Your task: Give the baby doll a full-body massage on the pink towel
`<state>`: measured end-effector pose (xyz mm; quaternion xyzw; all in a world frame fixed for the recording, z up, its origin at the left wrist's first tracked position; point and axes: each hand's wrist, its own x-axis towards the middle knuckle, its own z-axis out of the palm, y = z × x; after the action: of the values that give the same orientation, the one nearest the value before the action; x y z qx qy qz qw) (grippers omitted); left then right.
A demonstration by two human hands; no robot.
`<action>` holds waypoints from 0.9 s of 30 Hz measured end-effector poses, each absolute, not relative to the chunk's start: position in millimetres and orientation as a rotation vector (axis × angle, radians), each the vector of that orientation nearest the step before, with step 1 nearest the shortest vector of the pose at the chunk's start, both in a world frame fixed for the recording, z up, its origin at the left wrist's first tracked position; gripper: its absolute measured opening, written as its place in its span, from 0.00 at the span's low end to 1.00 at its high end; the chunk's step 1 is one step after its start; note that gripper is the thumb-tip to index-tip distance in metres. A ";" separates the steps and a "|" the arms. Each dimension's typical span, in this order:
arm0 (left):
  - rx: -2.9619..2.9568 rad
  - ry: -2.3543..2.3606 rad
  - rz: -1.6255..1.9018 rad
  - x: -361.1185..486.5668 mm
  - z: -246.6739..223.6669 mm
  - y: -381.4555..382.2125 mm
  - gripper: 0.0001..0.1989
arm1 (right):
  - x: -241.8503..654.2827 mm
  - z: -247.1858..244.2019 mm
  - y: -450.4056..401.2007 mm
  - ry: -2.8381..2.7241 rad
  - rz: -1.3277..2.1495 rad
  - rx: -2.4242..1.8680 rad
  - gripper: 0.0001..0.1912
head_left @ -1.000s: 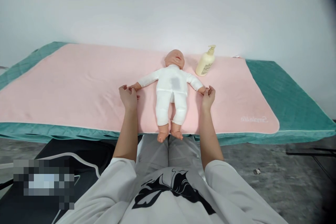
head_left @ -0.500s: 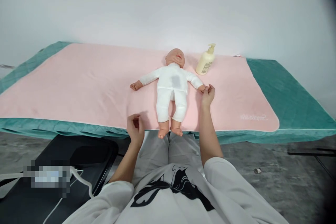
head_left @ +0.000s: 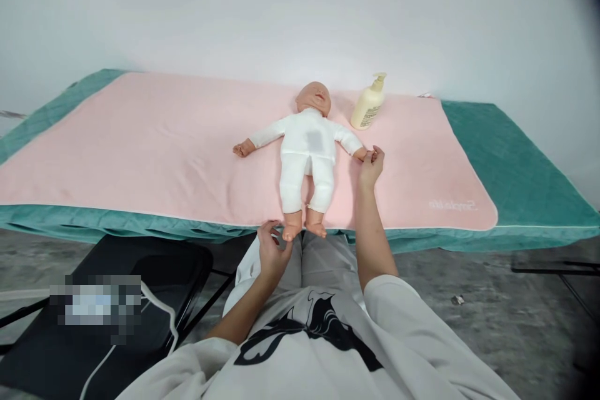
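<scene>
A baby doll (head_left: pixel 308 137) in white clothing lies on its back on a pink mat (head_left: pixel 187 150), head toward the wall and feet over the near edge. My right hand (head_left: pixel 372 167) is closed, pinching the doll's small hand at the end of its outstretched arm on the right. Beside the doll's foot on the left is my left hand (head_left: pixel 273 253), fingers curved and apart, thumb close to the foot. Whether the thumb touches that foot I cannot tell. A cream pump bottle (head_left: pixel 368 106) stands on the mat, to the right of the doll's head.
Beneath the mat is a green quilted cover (head_left: pixel 520 169) over a bed-like surface against a white wall (head_left: pixel 300 12). At lower left a black chair (head_left: pixel 154 275) holds a blurred item with a white cable (head_left: pixel 162 306). A small scrap (head_left: pixel 457 300) lies on the grey floor.
My left hand has moved right and nearer to me, from above the mat's edge to beside the doll's foot, its fingers spreading. My right hand keeps its pinch on the doll's hand.
</scene>
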<state>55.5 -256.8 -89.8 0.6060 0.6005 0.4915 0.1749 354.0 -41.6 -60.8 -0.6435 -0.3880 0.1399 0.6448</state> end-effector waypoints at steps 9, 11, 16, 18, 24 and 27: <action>1.737 1.710 1.410 73.7 -85.7 -256.6 0.27 | 339.9 -37.4 -51.9 -0.794 0.213 -1.624 0.21; 1.724 1.708 1.367 74.6 -84.4 -253.7 0.28 | 339.9 -36.2 -52.0 -0.779 0.225 -1.630 0.21; 1.633 1.724 1.353 76.3 -77.4 -250.7 0.21 | 340.9 -37.0 -51.4 -0.757 0.252 -1.591 0.22; 1.600 1.721 1.386 76.3 -75.4 -251.3 0.18 | 340.7 -38.1 -50.9 -0.746 0.249 -1.582 0.21; 1.540 1.700 1.503 73.0 -74.8 -254.2 0.16 | 335.7 -41.0 -49.4 -0.722 0.139 -1.593 0.19; 1.500 1.707 1.554 71.1 -75.4 -254.9 0.15 | 333.3 -40.2 -50.9 -0.740 0.131 -1.594 0.19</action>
<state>71.1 -254.9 -75.4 0.5346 0.6083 0.5539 0.1931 333.3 -50.9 -40.2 -0.6977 -0.3238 0.0575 0.6364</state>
